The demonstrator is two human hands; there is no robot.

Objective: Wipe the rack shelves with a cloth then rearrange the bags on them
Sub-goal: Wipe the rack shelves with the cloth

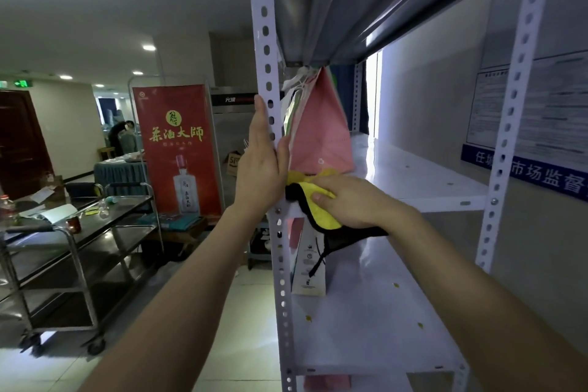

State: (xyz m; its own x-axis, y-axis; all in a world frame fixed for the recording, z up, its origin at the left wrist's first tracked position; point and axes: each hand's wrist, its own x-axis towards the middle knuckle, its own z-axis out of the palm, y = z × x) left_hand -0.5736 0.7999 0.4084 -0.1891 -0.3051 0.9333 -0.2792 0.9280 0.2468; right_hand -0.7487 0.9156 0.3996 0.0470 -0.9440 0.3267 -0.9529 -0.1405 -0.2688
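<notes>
Shelf (pixel 429 181), front-left corner | your right hand (pixel 353 200) grips the yellow cloth (pixel 323 218) and presses it down | the pink bag (pixel 321 137) stands upright just behind the cloth | your left hand (pixel 261 162), fingers straight, lies flat against the bag's left edge, the nearer hand to it.

Left forearm (pixel 178 280) and right forearm (pixel 477 280): bare along their whole visible length. Left hand (pixel 259 165) and right hand (pixel 353 200): bare. One short, plain fingernail shows on the right hand.
</notes>
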